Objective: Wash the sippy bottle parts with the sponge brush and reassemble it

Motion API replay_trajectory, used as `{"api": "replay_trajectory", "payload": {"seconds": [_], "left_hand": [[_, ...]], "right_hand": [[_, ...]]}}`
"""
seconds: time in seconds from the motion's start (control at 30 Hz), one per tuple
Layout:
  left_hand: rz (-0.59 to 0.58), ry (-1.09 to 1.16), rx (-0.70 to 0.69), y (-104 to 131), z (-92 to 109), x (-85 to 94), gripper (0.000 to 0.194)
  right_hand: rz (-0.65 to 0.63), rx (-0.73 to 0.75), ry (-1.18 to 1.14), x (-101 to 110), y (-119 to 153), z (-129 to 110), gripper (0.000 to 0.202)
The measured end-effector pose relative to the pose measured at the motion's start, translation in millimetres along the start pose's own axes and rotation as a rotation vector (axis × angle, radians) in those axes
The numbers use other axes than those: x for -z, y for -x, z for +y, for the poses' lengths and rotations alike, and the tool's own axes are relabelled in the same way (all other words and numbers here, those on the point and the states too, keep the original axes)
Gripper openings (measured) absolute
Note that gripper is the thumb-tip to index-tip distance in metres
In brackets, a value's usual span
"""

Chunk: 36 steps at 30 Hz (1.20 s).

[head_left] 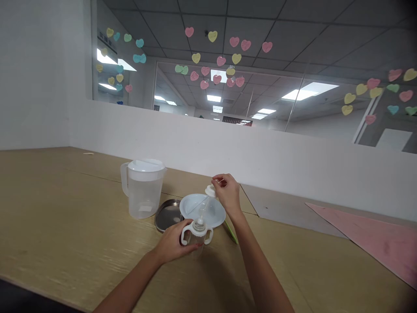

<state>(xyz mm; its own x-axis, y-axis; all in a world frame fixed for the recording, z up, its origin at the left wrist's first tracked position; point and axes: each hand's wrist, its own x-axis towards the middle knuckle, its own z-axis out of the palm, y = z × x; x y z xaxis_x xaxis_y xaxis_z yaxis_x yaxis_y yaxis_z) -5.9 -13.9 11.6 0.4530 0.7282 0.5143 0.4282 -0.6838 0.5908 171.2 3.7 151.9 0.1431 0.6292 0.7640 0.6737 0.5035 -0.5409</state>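
Note:
My left hand (172, 244) is wrapped around a clear baby bottle (197, 239) with a white collar and two side handles, its mouth uncovered. Above it, the fingertips of my right hand (229, 194) pinch the top of a white bottle cap (210, 191). A clear straw (205, 208) hangs from the cap, its weighted lower end at the bottle's mouth; whether it is inside, I cannot tell. Behind the bottle lies a pale blue divided bowl (188, 204). The bowl overlaps a dark metal tray (167, 217) on its left. A thin green stick-like item (231, 232) lies by my right wrist.
A translucent pitcher (144, 195) with a white lid stands left of the tray on the wooden table (81, 226). A pink sheet (381, 243) covers part of the right side. A white wall (195, 148) and a window with heart-shaped notes rise behind.

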Motion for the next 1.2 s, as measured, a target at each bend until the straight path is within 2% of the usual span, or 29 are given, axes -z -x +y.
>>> {"api": "replay_trajectory", "payload": {"seconds": [0.23,0.47,0.53,0.67,0.73,1.03,1.2], "left_hand": [[0.004,-0.003,-0.007,0.4,-1.0,-0.1,0.056],[-0.014,0.015,0.007,-0.2,1.5,1.1,0.056],[-0.024,0.018,0.019,-0.4,2.9,1.8,0.056],[-0.03,0.016,0.029,-0.7,4.3,2.7,0.055],[-0.033,0.011,0.036,-0.6,4.4,2.9,0.055],[-0.023,-0.009,0.027,-0.2,2.5,1.9,0.056],[-0.035,-0.007,0.042,-0.3,2.9,2.5,0.057]], "right_hand": [[0.1,-0.006,0.137,-1.1,-0.2,8.8,0.015],[-0.02,-0.049,0.375,-6.7,0.8,22.4,0.017],[-0.115,-0.083,0.48,-9.7,1.7,29.0,0.017],[-0.51,-0.13,0.629,-19.2,7.5,40.4,0.013],[-0.644,-0.121,0.631,-25.4,11.9,44.2,0.009],[-0.766,-0.142,0.662,-39.7,21.4,52.9,0.019],[-0.888,-0.185,0.539,-38.1,24.3,48.4,0.028]]}}
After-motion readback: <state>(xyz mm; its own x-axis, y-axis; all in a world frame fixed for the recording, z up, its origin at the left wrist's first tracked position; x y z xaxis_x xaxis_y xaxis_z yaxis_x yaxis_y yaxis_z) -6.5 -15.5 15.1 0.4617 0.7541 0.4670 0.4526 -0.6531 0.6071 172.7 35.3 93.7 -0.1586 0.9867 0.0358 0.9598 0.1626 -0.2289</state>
